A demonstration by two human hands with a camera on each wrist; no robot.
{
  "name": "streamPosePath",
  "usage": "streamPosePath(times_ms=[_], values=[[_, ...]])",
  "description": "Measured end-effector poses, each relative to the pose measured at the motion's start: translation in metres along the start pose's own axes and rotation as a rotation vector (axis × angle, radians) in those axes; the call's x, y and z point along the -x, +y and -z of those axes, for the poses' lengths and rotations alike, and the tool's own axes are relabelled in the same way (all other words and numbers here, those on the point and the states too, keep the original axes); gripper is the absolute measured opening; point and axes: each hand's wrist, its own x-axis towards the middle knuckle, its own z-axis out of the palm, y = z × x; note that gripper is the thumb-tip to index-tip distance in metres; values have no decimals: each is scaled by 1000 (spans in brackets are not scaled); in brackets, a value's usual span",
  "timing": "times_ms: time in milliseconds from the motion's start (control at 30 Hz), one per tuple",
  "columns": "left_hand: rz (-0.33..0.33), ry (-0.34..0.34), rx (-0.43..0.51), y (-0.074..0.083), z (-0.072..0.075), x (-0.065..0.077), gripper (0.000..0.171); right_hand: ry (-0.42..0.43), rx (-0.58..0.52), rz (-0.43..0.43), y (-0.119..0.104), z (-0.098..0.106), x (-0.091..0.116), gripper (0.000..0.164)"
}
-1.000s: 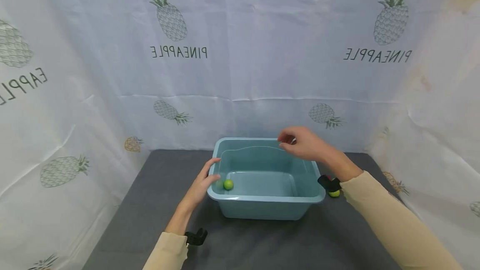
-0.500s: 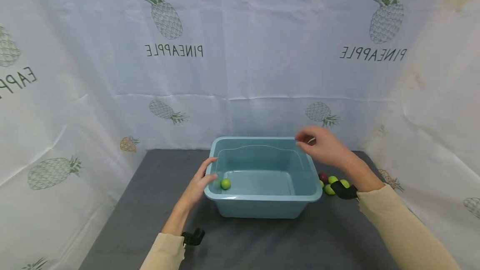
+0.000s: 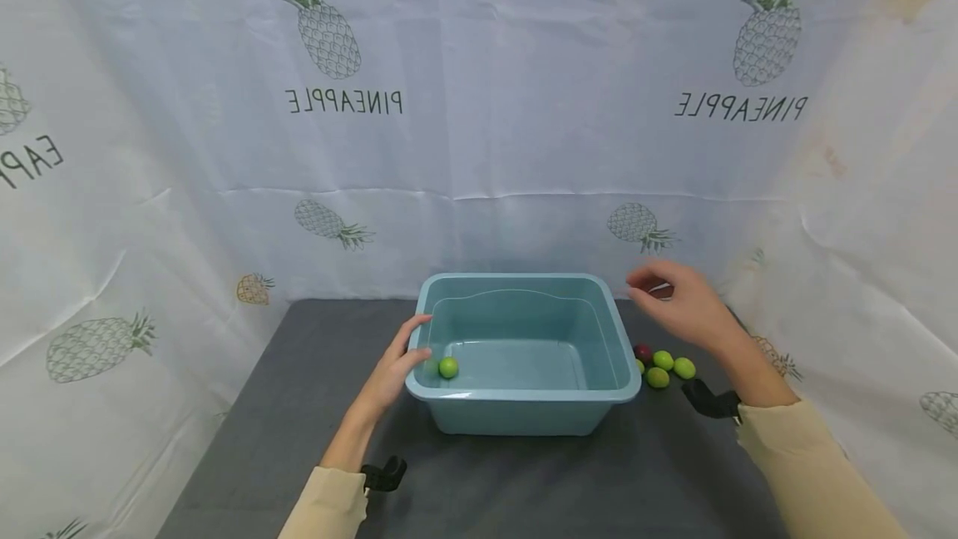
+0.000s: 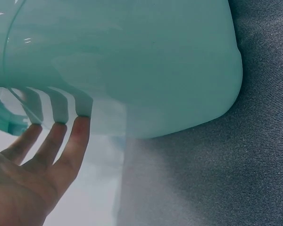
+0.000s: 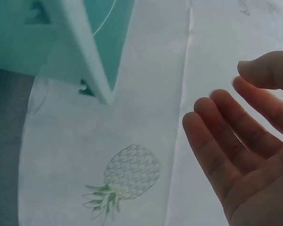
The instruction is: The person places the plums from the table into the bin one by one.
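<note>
The back and both sides of the scene are covered by a white cloth, printed with pineapples and with lettering that is seen in mirror image. Below it, the desk is covered in dark grey. On the desk, near the cloth at the back, a rectangular blue-green tub is placed upright, its long side turned to the person. The forearms are clad in beige sleeves. The right hand is held in the air to the right of the tub, apart from it; its fingers are loosely bent and lightly spread, and the thumb is parted from them. The left hand is laid against the tub's left end; in the left wrist view the outer wall is touched by the tips of three nearly straight fingers. A black band is worn at each wrist. Inside the tub, a single green fruit is seen on the floor at the left end, near the front corner. On the desk just beside the right end, a dark red fruit is grouped with four green fruits, the leftmost partly hidden by the tub.
</note>
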Motion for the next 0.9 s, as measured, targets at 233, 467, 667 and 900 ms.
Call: streamPosePath(times_ms=[233, 467, 667, 900], values=[[4, -4, 0, 0, 0, 1, 52, 101, 9, -2, 28, -6, 17, 15], [5, 7, 6, 0, 0, 2, 52, 172, 20, -85, 51, -15, 30, 18], [4, 0, 7, 0, 0, 3, 52, 213, 50, -156, 73, -24, 45, 19], [2, 11, 9, 0, -1, 2, 52, 264, 54, -215, 95, -34, 57, 22]])
